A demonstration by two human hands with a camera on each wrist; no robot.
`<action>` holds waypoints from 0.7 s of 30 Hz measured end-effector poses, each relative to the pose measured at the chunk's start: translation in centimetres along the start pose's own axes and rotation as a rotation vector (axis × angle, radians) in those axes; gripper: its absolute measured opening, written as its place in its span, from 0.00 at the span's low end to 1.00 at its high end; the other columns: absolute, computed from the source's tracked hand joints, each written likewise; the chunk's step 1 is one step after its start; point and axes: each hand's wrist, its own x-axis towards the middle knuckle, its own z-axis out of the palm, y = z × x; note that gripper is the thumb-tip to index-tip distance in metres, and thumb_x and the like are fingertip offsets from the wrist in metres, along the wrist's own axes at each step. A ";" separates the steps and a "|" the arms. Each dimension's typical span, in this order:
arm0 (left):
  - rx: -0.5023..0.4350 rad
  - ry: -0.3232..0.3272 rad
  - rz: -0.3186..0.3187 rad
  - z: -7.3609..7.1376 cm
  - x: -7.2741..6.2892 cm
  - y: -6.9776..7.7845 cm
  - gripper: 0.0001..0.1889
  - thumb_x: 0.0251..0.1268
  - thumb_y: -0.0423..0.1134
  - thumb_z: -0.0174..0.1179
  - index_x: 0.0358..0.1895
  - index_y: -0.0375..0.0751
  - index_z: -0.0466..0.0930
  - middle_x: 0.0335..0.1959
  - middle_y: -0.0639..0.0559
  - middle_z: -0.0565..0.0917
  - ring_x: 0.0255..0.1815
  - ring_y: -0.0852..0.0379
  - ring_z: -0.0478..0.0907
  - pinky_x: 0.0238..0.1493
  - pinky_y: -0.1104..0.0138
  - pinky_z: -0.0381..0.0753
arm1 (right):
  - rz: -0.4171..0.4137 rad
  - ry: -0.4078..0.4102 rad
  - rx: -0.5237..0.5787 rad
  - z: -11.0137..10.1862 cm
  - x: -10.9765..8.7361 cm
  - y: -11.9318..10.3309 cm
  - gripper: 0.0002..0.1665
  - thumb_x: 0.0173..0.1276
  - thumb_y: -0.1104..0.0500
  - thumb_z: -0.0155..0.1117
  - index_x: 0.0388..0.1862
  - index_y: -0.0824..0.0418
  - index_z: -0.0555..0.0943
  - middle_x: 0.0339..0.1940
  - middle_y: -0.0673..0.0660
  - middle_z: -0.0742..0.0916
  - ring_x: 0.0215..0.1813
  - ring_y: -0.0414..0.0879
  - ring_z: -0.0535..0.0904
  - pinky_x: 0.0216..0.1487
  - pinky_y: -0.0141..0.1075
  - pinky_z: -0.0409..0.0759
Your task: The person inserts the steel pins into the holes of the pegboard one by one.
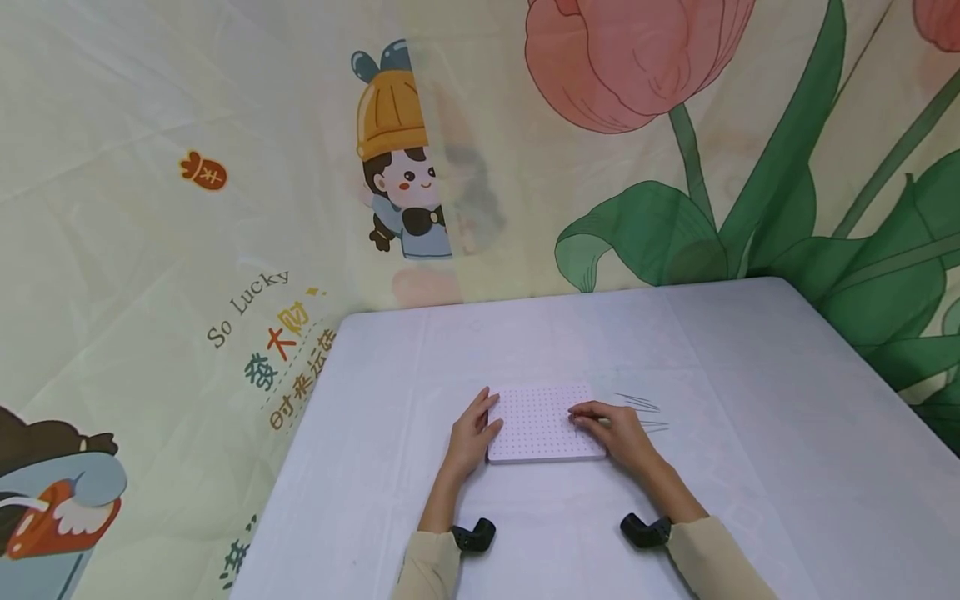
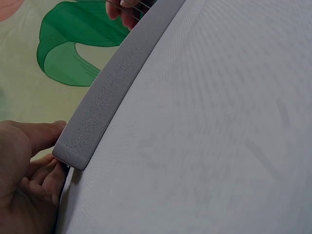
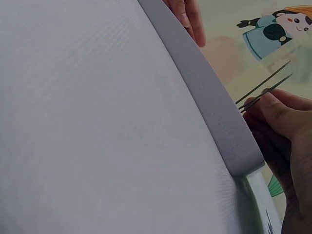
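Observation:
A pale lilac board (image 1: 532, 425) with a grid of small holes lies flat on the table. My left hand (image 1: 470, 437) rests at its left edge, thumb and fingertips touching the border. Over the board's right part, my right hand (image 1: 618, 429) pinches a thin dark metal needle (image 3: 282, 81) between thumb and fingertips. Beside it, a second needle (image 3: 263, 82) sticks up at a slant above the board's side in the right wrist view. The lower ends of both are hidden behind the board's thick side wall (image 3: 214, 107).
Several loose needles (image 1: 637, 402) lie on the table just right of the board, near my right hand. A white cloth covers the table (image 1: 750, 500). Behind it hangs a printed curtain (image 1: 487, 83) with tulips and cartoon figures.

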 end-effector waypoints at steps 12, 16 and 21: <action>-0.012 0.008 0.005 0.1 0.1 -0.2 0.23 0.62 0.33 0.58 0.62 0.41 0.70 0.71 0.47 0.58 0.69 0.51 0.55 0.65 0.65 0.61 | 0.130 0.008 0.134 -2.8 0.2 0.2 0.10 0.64 0.59 0.61 0.42 0.59 0.84 0.40 0.49 0.86 0.46 0.42 0.80 0.45 0.25 0.78; 0.000 0.001 0.001 0.2 0.1 -0.2 0.23 0.62 0.32 0.57 0.62 0.40 0.69 0.71 0.47 0.58 0.69 0.52 0.55 0.65 0.67 0.61 | 0.169 0.040 0.126 -5.4 -0.3 0.7 0.09 0.62 0.59 0.64 0.40 0.60 0.84 0.37 0.50 0.86 0.40 0.39 0.80 0.39 0.25 0.79; 0.003 0.000 0.017 -0.1 -0.1 0.3 0.23 0.63 0.31 0.57 0.63 0.38 0.69 0.71 0.45 0.57 0.69 0.51 0.55 0.65 0.67 0.61 | 0.195 0.036 -0.010 -8.3 -1.8 2.4 0.07 0.58 0.59 0.68 0.36 0.58 0.85 0.34 0.50 0.86 0.33 0.36 0.76 0.32 0.28 0.76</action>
